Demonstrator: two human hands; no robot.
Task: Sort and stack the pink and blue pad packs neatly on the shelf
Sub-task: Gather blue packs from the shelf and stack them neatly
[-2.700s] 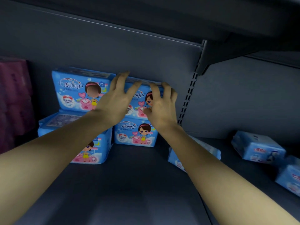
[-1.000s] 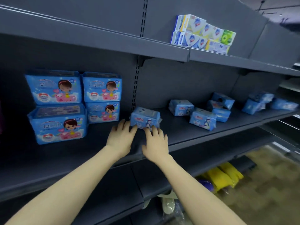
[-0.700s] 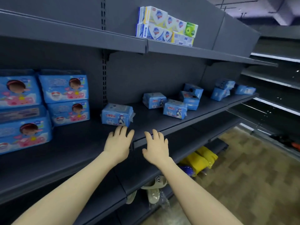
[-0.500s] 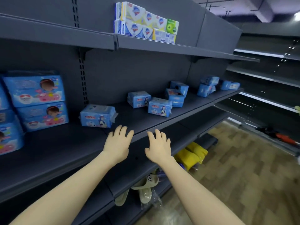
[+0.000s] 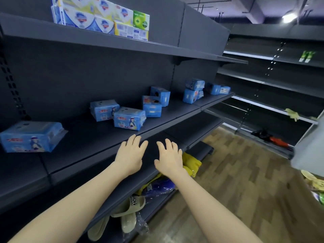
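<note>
Head view:
- Left hand (image 5: 129,155) and right hand (image 5: 169,157) are side by side at centre frame, palms down. Fingers are straight and slightly spread, gripping nothing.
- Both hover in front of the middle shelf (image 5: 87,137). The left fingertips overlap its front edge; contact cannot be judged.
- The blue pad packs are all on that shelf, scattered along it.
- Left pack (image 5: 29,137) lies flat at the far left of frame, well apart from the hands.
- Front pack (image 5: 128,118) sits just above the left hand in frame, near the shelf edge. Back pack (image 5: 104,110) is just beside it, up-left.
- Upright pack (image 5: 151,106) stands right of those, with the rear pack (image 5: 160,95) just behind it.
- Far stack (image 5: 192,92) is two packs, one on the other, right of centre. End pack (image 5: 217,89) is beside it at the shelf end.
- Soap boxes (image 5: 100,16) sit on the upper shelf, top left.
- Beige slippers (image 5: 126,213) and a blue bag (image 5: 159,186) are on the bottom shelf. Yellow packs (image 5: 191,163) there are partly hidden by the right hand.
- Wood-pattern floor (image 5: 236,190) is at lower right.
</note>
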